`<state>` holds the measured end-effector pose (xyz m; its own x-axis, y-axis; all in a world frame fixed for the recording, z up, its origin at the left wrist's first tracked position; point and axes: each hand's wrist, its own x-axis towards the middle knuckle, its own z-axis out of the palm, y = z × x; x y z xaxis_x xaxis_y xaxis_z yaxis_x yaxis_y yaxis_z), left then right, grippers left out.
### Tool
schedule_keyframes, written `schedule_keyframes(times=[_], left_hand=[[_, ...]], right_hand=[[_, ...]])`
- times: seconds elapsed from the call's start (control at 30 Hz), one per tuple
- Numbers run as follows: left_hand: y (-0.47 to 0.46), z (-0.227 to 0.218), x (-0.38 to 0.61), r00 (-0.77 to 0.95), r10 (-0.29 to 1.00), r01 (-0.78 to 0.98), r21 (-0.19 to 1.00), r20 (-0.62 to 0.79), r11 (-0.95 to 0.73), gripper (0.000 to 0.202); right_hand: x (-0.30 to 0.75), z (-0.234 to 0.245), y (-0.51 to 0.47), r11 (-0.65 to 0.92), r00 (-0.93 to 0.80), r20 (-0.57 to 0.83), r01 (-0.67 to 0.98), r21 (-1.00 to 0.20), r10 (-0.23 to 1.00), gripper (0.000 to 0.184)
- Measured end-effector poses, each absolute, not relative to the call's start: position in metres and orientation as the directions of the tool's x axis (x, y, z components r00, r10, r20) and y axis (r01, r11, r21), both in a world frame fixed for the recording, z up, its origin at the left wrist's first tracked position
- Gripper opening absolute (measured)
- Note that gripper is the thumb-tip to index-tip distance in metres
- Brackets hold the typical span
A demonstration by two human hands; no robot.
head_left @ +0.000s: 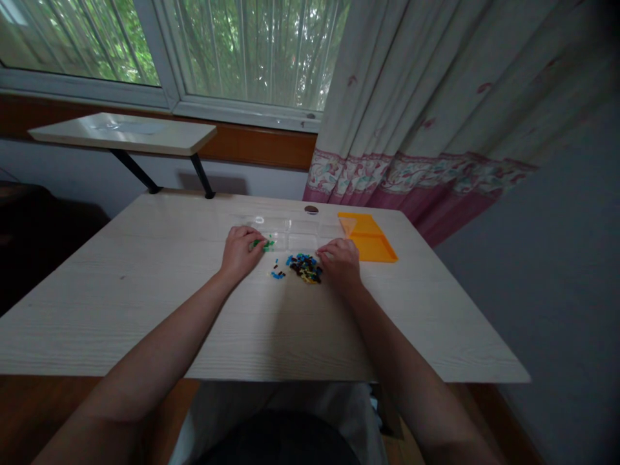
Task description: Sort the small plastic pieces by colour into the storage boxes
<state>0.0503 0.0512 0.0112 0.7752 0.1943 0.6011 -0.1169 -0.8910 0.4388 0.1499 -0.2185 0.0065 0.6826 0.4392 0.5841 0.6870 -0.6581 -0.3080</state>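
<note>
My left hand [242,248] is at the front left of a clear plastic divided tray [303,243], its fingers curled in a pinch around small green pieces [268,245]. Part of the green is hidden by the fingers. At the tray's front right, my right hand [340,258] has thumb and fingertips drawn together beside the rim; whatever is between them is too small to make out. Between the hands, just in front of the tray, lies a pile of tiny blue, dark and yellow pieces [305,267]. Several loose blue and dark pieces [278,275] lie left of the pile.
An orange tray [372,247] lies to the right of the clear tray, which partly overlaps it. Behind them a round dark grommet [311,210] sits in the pale wooden table [169,303]. A raised white shelf [159,139] on black legs stands back left; a curtain [387,129] hangs behind.
</note>
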Motion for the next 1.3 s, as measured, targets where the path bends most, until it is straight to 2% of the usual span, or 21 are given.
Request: schedule_keyframes(times=[0.13,0.53,0.7,0.87,0.97,1.07,1.2,1.3], left_hand=[[0.053,0.009,0.051,0.779,0.210,-0.092,0.439,0.591,-0.894,0.017],[0.050,0.008,0.051,0.797,0.168,-0.116,0.421,0.580,-0.900,0.021],[0.051,0.008,0.050,0.796,0.162,-0.121,0.416,0.583,-0.901,0.024],[0.050,0.010,0.049,0.791,0.151,-0.144,0.420,0.593,-0.896,0.026],[0.042,0.015,0.046,0.783,0.076,-0.230,0.402,0.617,-0.887,0.027],[0.029,0.019,0.042,0.779,-0.046,-0.355,0.379,0.625,-0.855,0.026],[0.011,0.023,0.037,0.785,-0.205,-0.476,0.356,0.585,-0.804,0.026],[0.007,0.025,0.035,0.787,-0.211,-0.477,0.355,0.580,-0.804,0.025]], right_hand=[[0.145,0.012,-0.215,-0.640,0.644,0.524,0.735,-0.223,0.557,0.012],[0.132,0.014,-0.196,-0.713,0.628,0.539,0.698,-0.070,0.562,0.011],[0.130,0.014,-0.196,-0.707,0.631,0.536,0.702,-0.088,0.560,0.006],[0.131,0.011,-0.197,-0.689,0.652,0.569,0.698,-0.195,0.500,0.007],[0.128,0.014,-0.194,-0.633,0.675,0.602,0.698,-0.335,0.427,0.009],[0.120,0.016,-0.188,-0.502,0.707,0.605,0.697,-0.511,0.365,0.015],[0.109,0.017,-0.179,-0.335,0.748,0.534,0.657,-0.675,0.393,0.023],[0.104,0.016,-0.175,-0.274,0.750,0.500,0.638,-0.720,0.433,0.025]])
